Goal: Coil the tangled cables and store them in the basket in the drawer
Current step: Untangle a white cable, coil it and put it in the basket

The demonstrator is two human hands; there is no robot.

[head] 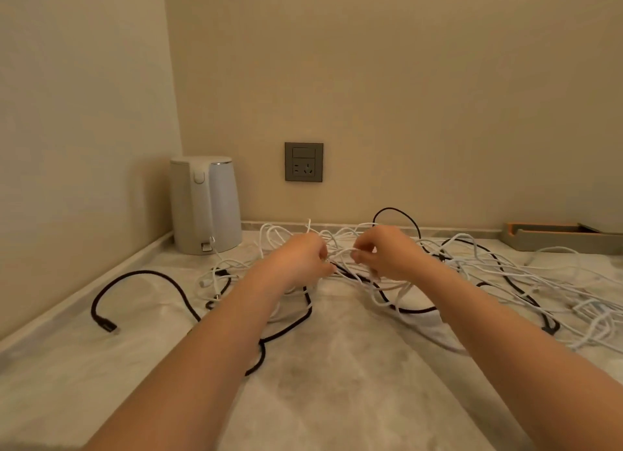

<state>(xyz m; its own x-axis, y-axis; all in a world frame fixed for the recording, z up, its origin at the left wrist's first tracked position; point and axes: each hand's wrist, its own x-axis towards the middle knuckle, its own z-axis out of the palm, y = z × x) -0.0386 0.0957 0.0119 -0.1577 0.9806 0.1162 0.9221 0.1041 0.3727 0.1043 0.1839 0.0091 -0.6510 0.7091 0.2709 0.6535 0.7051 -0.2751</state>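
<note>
Early stage. A tangle of thin white cables (505,268) and black braided cables (148,275) lies loose on the pale marbled desk (337,400), below the grey square wall socket (303,162) and trailing out to both sides of it. No finished coil is visible. Just below the socket, the left hand (303,258) and right hand (387,255) meet, fingers curled, each pinching a white strand in the heap. Judgement: untangling barely begun, with all coiling and storing left. Basket and drawer not in view.
</note>
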